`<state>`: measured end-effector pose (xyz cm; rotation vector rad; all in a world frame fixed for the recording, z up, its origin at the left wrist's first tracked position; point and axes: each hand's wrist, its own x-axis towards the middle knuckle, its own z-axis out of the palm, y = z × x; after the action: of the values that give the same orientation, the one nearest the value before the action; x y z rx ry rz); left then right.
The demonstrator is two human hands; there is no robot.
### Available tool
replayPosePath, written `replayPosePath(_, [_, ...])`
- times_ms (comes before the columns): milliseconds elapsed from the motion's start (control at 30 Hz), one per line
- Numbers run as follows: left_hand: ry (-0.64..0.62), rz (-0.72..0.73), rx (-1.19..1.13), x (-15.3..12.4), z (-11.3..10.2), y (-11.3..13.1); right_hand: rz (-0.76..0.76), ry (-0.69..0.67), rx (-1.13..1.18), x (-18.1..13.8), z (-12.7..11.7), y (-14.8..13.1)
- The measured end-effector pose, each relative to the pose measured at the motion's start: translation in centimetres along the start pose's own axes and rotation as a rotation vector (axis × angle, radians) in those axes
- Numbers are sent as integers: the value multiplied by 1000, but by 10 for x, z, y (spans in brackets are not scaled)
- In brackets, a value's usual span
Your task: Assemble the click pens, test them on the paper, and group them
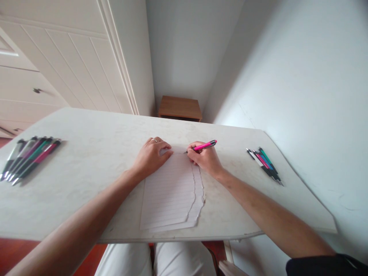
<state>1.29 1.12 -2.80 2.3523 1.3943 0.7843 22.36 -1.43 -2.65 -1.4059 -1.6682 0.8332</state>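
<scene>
My right hand (205,157) is closed around a pink pen (204,145) with a black grip. The pen's tip points left and down, at the upper part of the lined paper (169,191). My left hand (153,155), wearing a ring, lies at the paper's upper left corner. Its fingers are curled, and its thumb and forefinger hold the paper there. At least two sheets lie stacked, with ragged torn edges along their right side. Any writing near the tip is too faint to read.
On the white table (94,153), several pens (30,159) lie side by side at the far left. Another group of pens (266,165) lies on the right, near the wall (316,96). Behind the table stand a brown wooden stand (180,107) and a white cabinet (71,57).
</scene>
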Motion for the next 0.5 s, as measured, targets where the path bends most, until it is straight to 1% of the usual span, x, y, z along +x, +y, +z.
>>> replayPosePath(233, [12,-10,15,1,-2,-6,-6,-15,16,-1,-1,-1])
replayPosePath(300, [27,-42,74,1,-6,-10,25,-15,62,-1,-1,-1])
replayPosePath(400, [59,-128,212,-2,-11,-18,79,12,135,-1,-1,-2])
replayPosePath(500, [32,-183,318,-5,-14,-26,94,29,160,-2,-2,-2])
